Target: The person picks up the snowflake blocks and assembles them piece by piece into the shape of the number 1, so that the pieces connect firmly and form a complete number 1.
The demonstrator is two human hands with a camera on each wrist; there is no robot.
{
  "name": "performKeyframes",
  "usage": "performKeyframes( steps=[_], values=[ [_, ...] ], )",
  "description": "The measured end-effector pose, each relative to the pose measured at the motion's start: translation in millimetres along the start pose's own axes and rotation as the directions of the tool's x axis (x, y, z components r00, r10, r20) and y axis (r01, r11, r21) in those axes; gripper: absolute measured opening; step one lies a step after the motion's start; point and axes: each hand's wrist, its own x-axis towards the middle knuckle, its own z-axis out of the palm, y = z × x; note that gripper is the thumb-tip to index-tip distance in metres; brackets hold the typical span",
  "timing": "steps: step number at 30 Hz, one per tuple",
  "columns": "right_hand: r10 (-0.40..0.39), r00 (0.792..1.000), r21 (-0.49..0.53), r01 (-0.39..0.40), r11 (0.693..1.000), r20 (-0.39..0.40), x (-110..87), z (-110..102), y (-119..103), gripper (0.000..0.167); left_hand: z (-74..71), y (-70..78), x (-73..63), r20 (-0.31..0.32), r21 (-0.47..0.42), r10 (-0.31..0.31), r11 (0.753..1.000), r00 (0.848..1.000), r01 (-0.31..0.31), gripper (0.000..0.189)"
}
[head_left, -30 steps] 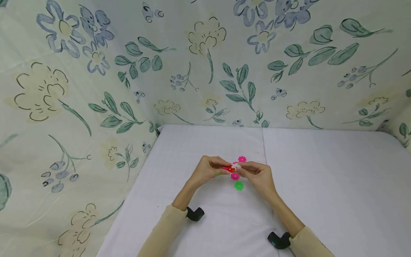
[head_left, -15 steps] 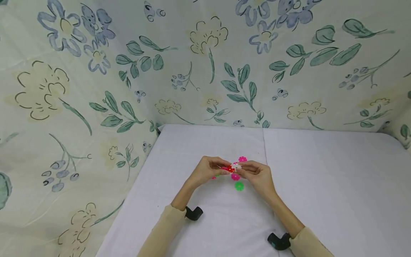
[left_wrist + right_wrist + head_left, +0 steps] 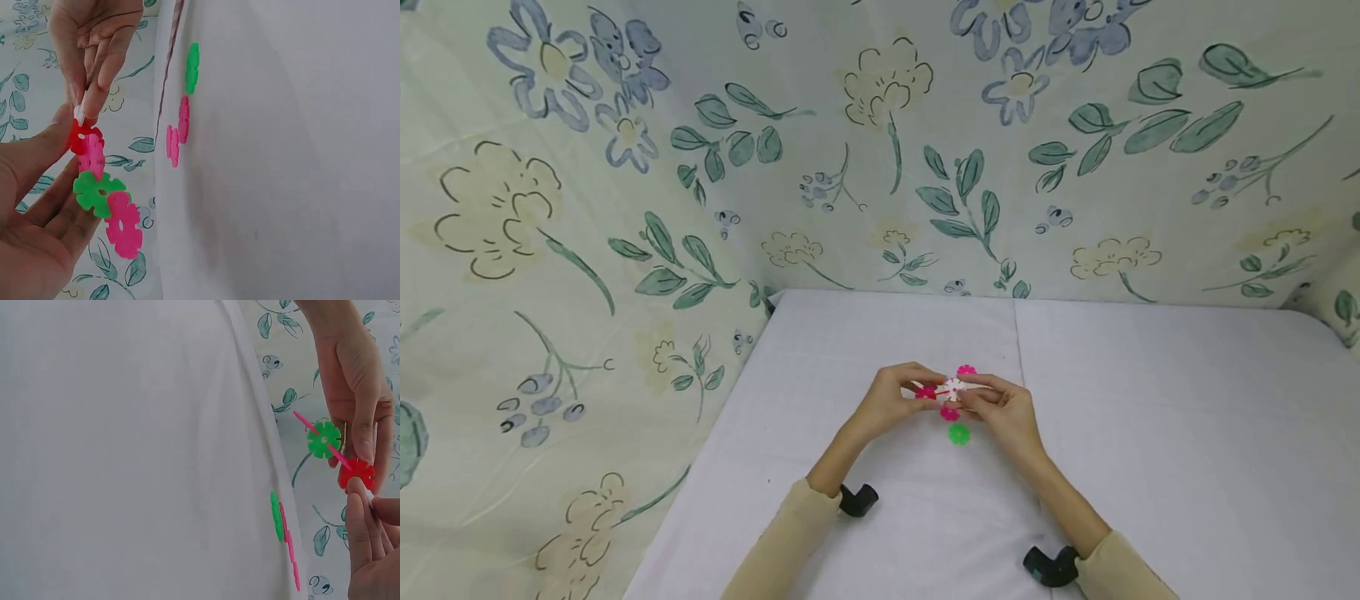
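Just below centre of the head view, the left hand [image 3: 893, 398] pinches a four-disc chain [image 3: 98, 194] by its red disc [image 3: 362, 471], the right hand [image 3: 1006, 410] a white disc [image 3: 952, 387] against it, joint unconfirmed; green disc [image 3: 958, 434] and pink discs [image 3: 184, 120] on the surface [image 3: 1157, 433] remain unattached.

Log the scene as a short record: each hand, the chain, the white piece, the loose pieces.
Left hand: pinches red disc
Right hand: pinches white disc
Chain: red disc, inner pink disc, green disc, end pink disc
White disc: appears to meet red disc; locked or not, cannot tell
Loose on white cloth: loose green disc, two loose pink discs
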Motion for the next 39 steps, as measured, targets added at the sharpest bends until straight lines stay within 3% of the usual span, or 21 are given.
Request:
performKeyframes(
  steps=[5,11,16,19,24,30,39],
  values=[
    [0.022,1.000,0.006,-0.022,1.000,-0.010,-0.7,1.5,-0.1,0.034,7.6,2.9,3.5,-0.021,0.058,0.027,0.998,0.999,-0.025,0.035],
    [0.037,0.999,0.064,-0.038,0.997,0.014,0.6,4.5,-0.5,0.034,10.4,2.9,4.3,-0.047,0.018,0.041,0.999,0.998,-0.040,0.033],
    [0.041,0.998,0.047,-0.042,0.998,0.039,2.1,4.4,-0.9,0.033,7.7,2.2,4.0,-0.061,0.012,0.037,0.999,0.997,-0.037,0.030],
    [0.053,0.997,0.005,-0.053,0.999,0.055,4.1,0.9,0.5,0.034,5.5,-0.4,2.9,-0.062,0.006,0.008,1.000,0.998,-0.007,0.029],
    [0.092,0.996,-0.092,-0.091,0.992,0.008,9.8,-10.7,4.4,0.038,1.8,-7.3,1.4,-0.063,-0.007,-0.021,1.000,0.998,0.020,0.029],
    [0.099,0.994,-0.259,-0.105,0.960,-0.037,20.6,-26.0,5.1,0.039,-2.6,-11.8,-1.0,-0.069,0.004,-0.050,0.999,0.996,0.050,0.031],
    [0.081,0.997,-0.390,-0.075,0.918,0.000,42.3,-37.7,3.0,0.042,-5.7,-13.6,-0.9,-0.073,0.012,-0.074,0.997,0.995,0.075,0.029]
  ],
)
